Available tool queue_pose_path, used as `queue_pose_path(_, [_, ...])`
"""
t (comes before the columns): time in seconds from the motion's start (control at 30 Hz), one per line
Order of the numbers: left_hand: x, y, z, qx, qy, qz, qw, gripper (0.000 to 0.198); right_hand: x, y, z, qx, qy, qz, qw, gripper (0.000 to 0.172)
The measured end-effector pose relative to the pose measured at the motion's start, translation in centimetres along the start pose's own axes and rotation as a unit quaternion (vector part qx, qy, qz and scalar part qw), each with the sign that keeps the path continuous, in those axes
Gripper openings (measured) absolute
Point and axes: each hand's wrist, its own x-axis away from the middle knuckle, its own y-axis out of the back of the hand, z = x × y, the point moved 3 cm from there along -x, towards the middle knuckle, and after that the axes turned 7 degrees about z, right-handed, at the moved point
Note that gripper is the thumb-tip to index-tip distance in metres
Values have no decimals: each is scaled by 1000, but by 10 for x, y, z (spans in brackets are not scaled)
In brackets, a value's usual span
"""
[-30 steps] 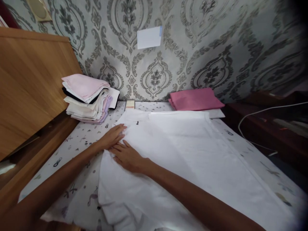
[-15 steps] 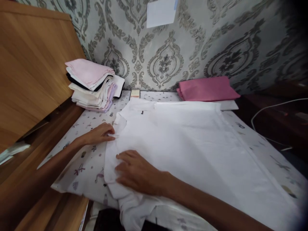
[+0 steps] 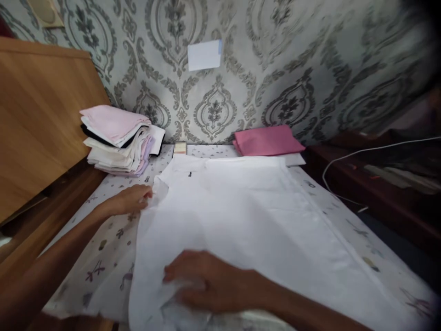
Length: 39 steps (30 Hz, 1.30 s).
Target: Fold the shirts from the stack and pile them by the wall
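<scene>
A large white garment [image 3: 241, 216] lies spread flat over a table covered with a patterned cloth [image 3: 106, 230]. My left hand [image 3: 129, 201] is at the garment's left edge, its fingers closed in a pinch on the fabric near the collar. My right hand [image 3: 210, 280] lies on the near part of the garment, fingers curled and pressing the cloth, blurred by motion.
A stack of folded pink, white and lilac clothes [image 3: 117, 140] sits at the back left. A folded pink cloth [image 3: 267, 140] lies at the back by the patterned wall. A wooden cabinet [image 3: 41, 119] stands left. A white cable [image 3: 361, 154] runs at the right.
My right hand has slid along the garment toward me. My left hand has drawn back to the left edge of the fabric, and the garment lies flatter.
</scene>
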Motion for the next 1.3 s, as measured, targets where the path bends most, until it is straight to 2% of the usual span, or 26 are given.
queue_pose_path(0.07, [-26,11,-15,7,-32,-43,999,22,14,50,-34,64,-79,-115,988,30])
queue_pose_path(0.13, [-62,18,-31,-2,-51,-79,996,25,35,112,-73,196,-186,-193,943,29])
queue_pose_path(0.17, [-82,19,-37,-24,-49,-96,994,27,48,143,-92,275,-258,-211,902,31])
queue_pose_path(0.23, [-123,20,-47,-84,-30,-121,989,29,76,201,-125,408,-411,-208,788,39])
queue_pose_path(0.27, [-141,19,-49,-108,-19,-130,985,29,90,226,-137,425,-441,-218,760,44])
queue_pose_path(0.33, [-172,18,-48,-128,-3,-142,982,28,113,263,-153,451,-481,-227,717,52])
queue_pose_path(0.43, [-202,23,-37,-108,10,-165,980,23,136,294,-168,471,-506,-229,686,60])
queue_pose_path(0.57, [-217,47,-19,-46,30,-203,978,22,145,310,-182,484,-521,-223,666,55])
queue_pose_path(0.73, [-210,82,-10,67,54,-245,966,36,154,318,-192,461,-575,-233,634,41])
queue_pose_path(0.87, [-194,95,-20,204,10,-293,934,27,161,315,-184,447,-598,-244,619,39])
queue_pose_path(1.0, [-160,99,-43,195,-27,-309,930,27,167,306,-155,464,-584,-272,608,33])
queue_pose_path(1.07, [-133,94,-55,157,-26,-304,939,32,174,297,-138,463,-585,-274,607,30])
queue_pose_path(1.13, [-103,82,-67,124,-18,-286,950,36,183,284,-124,464,-585,-270,608,29])
queue_pose_path(1.2, [-76,60,-77,103,-19,-257,961,40,194,268,-116,467,-582,-254,615,29])
queue_pose_path(1.3, [-49,14,-87,59,-39,-198,978,43,207,243,-115,464,-580,-198,639,31])
